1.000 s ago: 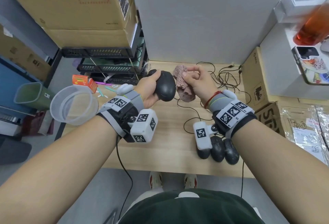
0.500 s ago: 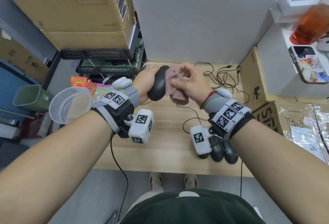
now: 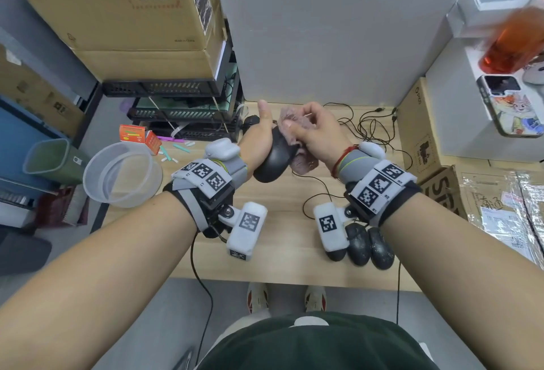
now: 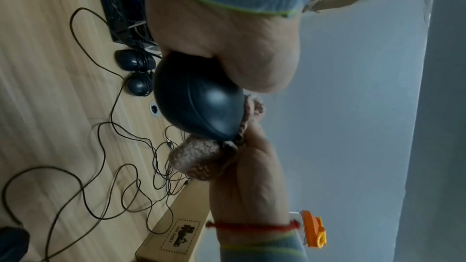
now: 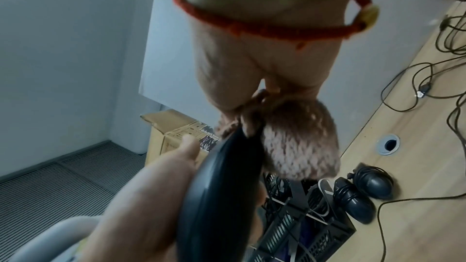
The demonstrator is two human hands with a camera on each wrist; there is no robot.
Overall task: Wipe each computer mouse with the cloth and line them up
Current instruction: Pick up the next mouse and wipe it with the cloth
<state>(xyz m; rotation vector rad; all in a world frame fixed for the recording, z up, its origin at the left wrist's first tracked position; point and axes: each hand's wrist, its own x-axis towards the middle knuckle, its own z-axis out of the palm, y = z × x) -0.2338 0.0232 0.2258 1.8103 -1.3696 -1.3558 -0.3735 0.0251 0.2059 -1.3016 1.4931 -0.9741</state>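
Note:
My left hand grips a black mouse above the wooden table, thumb pointing up. My right hand holds a pinkish-brown fluffy cloth bunched and pressed against the far end of that mouse. The left wrist view shows the mouse with the cloth under its tip. Near the front edge, under my right wrist, two black mice lie side by side; a third is mostly hidden. Two cord-wrapped mice lie at the back.
Loose black cables sprawl over the back right of the table. A clear plastic tub sits at the left edge, beside a green bin. Black racks and cardboard boxes stand back left; another box stands at the right.
The cloth, held apart from the mouse a second ago, now presses on it. My left hand has turned the mouse end-on and raised its thumb.

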